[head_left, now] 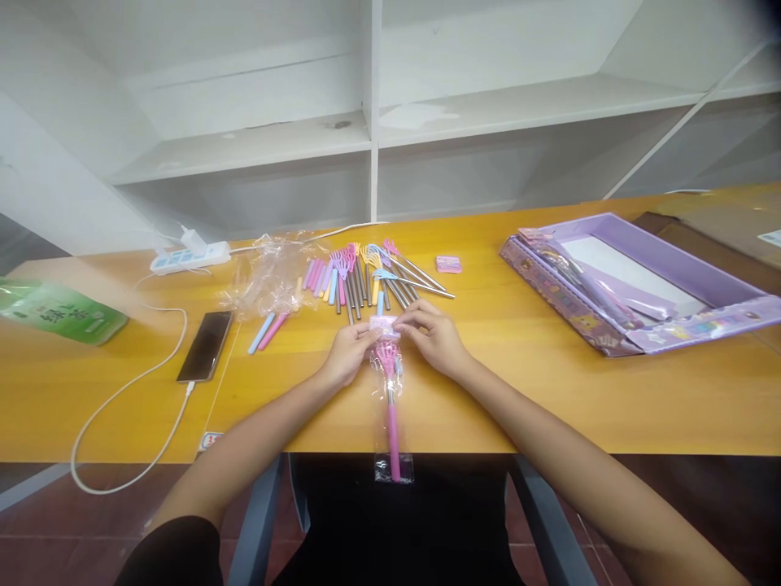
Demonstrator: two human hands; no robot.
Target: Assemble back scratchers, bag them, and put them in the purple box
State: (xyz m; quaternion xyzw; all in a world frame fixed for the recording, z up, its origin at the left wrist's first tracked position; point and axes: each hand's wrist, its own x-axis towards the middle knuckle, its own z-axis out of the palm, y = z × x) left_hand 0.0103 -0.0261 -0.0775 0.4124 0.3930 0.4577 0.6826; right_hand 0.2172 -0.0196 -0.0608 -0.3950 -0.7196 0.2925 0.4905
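A pink back scratcher lies inside a clear plastic bag, its claw head towards the far end and its handle reaching over the table's front edge. At the bag's top is a small pink-and-white card. My left hand pinches the card's left side. The fingers of my right hand are closed on its right side. Just beyond my hands, several back scratchers with metal rods and coloured claw heads lie in a heap, along with loose coloured handles.
Crumpled clear plastic, a charging phone, a power strip and a green packet are on the left. A stack of small cards lies right of the heap. A purple display box with bagged pieces stands on the right. White shelves rise behind.
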